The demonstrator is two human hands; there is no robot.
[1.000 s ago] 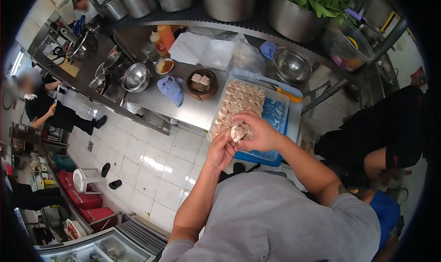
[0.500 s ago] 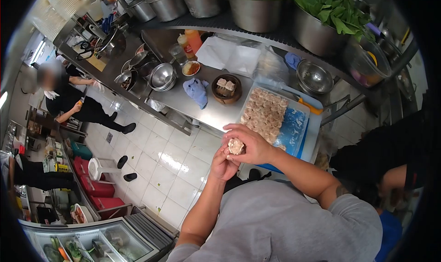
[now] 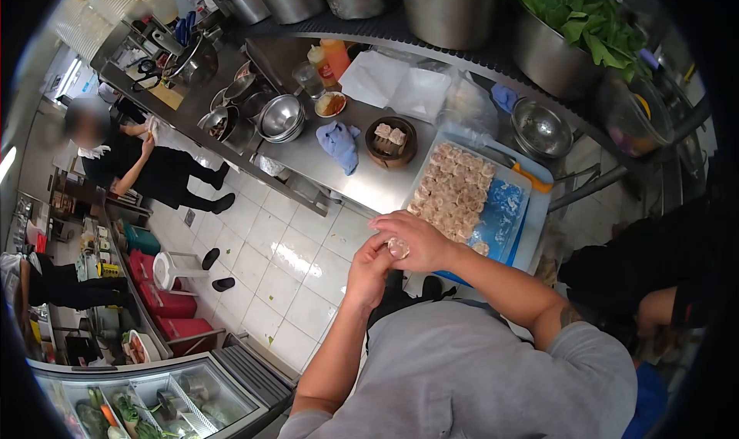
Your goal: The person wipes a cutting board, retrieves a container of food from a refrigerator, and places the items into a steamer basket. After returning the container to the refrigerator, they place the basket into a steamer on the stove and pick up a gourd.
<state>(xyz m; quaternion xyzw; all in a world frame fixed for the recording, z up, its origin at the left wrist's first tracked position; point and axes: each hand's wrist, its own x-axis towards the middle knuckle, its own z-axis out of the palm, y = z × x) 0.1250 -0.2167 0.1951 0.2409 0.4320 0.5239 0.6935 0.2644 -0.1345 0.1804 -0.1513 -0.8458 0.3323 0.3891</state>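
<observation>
A small siu mai dumpling (image 3: 398, 247) with a pale pink, meaty top is held between my two hands in front of my body. My left hand (image 3: 368, 271) pinches it from the left, with thumb and fingertips against its side. Curled round its far and right sides is my right hand (image 3: 418, 239); part of the wrapper is hidden by the fingers. Just beyond my right hand, a blue-bottomed tray (image 3: 504, 204) carries rows of similar dumplings (image 3: 453, 186). A round brown steamer basket (image 3: 391, 160) with a few dumplings inside stands left of the tray.
A blue cloth (image 3: 337, 146), stacked metal bowls (image 3: 280, 118) and a small sauce dish (image 3: 330, 104) lie on the steel counter. Above runs a shelf with metal pots (image 3: 450, 16). An orange-handled tool (image 3: 537, 182) rests beside the tray. A co-worker (image 3: 146, 158) stands at left.
My fingers have closed further over the dumpling and turned it, so less of it shows. The co-worker at left has brought both hands together. The view has shifted slightly.
</observation>
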